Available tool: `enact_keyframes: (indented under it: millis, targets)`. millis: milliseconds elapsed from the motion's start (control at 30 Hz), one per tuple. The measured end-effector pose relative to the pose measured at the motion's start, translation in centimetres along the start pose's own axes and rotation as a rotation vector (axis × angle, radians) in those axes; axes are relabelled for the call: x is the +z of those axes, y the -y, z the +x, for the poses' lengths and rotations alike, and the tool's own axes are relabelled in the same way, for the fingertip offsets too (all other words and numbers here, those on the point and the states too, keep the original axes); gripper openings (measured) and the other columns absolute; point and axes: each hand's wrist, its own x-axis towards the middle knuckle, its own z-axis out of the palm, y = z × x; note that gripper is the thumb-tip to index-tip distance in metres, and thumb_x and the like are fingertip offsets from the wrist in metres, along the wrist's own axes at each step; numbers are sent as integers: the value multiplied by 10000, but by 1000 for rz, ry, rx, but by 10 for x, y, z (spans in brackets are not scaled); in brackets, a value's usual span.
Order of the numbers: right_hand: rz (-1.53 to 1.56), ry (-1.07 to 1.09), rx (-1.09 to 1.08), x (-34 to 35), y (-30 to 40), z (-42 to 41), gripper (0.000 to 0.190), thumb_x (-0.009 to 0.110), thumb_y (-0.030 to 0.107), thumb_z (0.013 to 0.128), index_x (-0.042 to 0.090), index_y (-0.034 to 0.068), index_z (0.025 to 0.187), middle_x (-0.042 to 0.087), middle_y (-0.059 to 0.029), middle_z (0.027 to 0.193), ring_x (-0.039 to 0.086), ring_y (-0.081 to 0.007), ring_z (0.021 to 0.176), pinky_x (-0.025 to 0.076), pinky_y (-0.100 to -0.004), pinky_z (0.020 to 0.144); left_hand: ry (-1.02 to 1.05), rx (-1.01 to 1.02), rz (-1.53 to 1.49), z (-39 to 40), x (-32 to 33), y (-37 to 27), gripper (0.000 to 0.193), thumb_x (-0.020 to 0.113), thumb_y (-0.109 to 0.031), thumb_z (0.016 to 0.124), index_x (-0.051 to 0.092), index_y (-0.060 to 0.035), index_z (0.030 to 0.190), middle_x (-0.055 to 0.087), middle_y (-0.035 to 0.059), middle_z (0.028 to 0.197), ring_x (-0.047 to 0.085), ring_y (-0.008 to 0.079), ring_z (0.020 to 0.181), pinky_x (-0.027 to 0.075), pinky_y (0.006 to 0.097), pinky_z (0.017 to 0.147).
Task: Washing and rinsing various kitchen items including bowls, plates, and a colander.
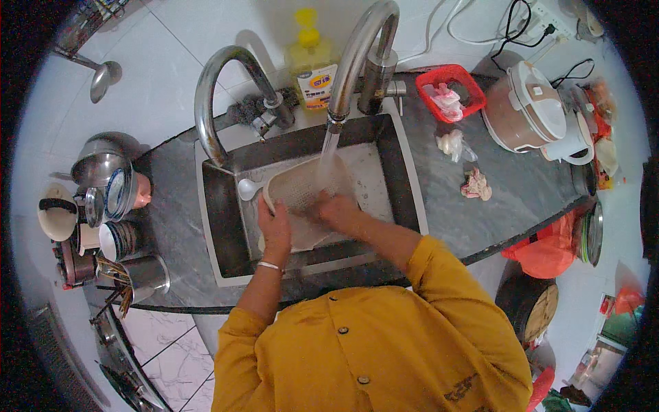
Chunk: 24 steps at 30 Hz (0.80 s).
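In the sink (387,216) a beige perforated plastic basket (296,183) is tilted under water running from the right-hand faucet (340,98). My left hand (275,226) grips its rim on the near left side. Against the inside of the basket is my right hand (340,211), blurred by motion; whether it holds anything cannot be made out. A white spoon (248,189) lies to the left of the basket, partly hidden by it. Another pale edge shows below the basket near my left wrist.
A second faucet (206,92) arches over the sink's left end. Dish soap (314,77) stands behind. On the right are a red plastic basket (476,105), a plastic bag (453,144), a crumpled pinkish item (475,184) and a rice cooker (522,113). Bowls (118,240) and a chopstick holder (149,278) stand left.
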Motion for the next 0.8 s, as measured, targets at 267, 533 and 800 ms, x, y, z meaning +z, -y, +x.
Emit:
enact_keyframes:
  millis: [267, 533, 800]
  targets:
    - [241, -557, 560, 0, -62, -10, 290, 567, 71, 710, 599, 37, 997, 579, -181, 1006, 616, -278, 793, 510, -385, 653, -50, -198, -235, 17, -36, 33, 406, 505, -70, 831, 412, -34, 1225, 555, 141, 1063, 556, 237, 943, 444, 333, 812]
    - [1510, -392, 982, 64, -110, -20, 288, 556, 142, 786, 564, -22, 1023, 619, -113, 933, 611, -273, 802, 502, -387, 695, 132, -715, -648, 28, -43, 69, 444, 531, -139, 822, 398, 4, 1221, 541, 134, 1076, 557, 267, 942, 456, 394, 831]
    - [2075, -277, 945, 34, -44, -2, 283, 527, 202, 833, 557, -10, 1016, 601, -121, 989, 604, -258, 846, 503, -396, 721, 525, -506, 23, 8, 19, 66, 446, 539, -211, 831, 440, 32, 1191, 567, 145, 1024, 547, 267, 935, 414, 347, 838]
